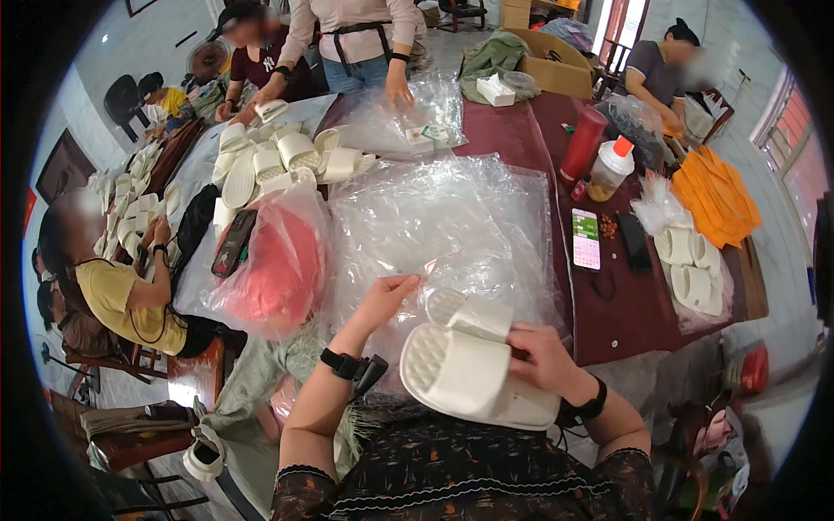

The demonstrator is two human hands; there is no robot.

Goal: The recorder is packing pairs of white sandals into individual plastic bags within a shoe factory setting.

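My right hand (543, 358) is closed on a pair of white slide slippers (473, 369), held over the table's near edge in front of me. One slipper overlaps the other, and their dimpled insoles show at the left end. Left of the slippers, my left hand (393, 300) pinches the edge of a clear plastic bag (434, 208). That bag lies flat with other clear bags, which look stacked. A small red mark shows on the plastic just beyond my left fingertips.
White slippers (269, 161) are heaped at the far left, behind a plastic bag of pink material (278, 265). To the right stand a red flask (582, 143), a jar (611, 169), a phone (586, 239) and bagged slippers (692, 269). Co-workers sit and stand around the table (521, 148).
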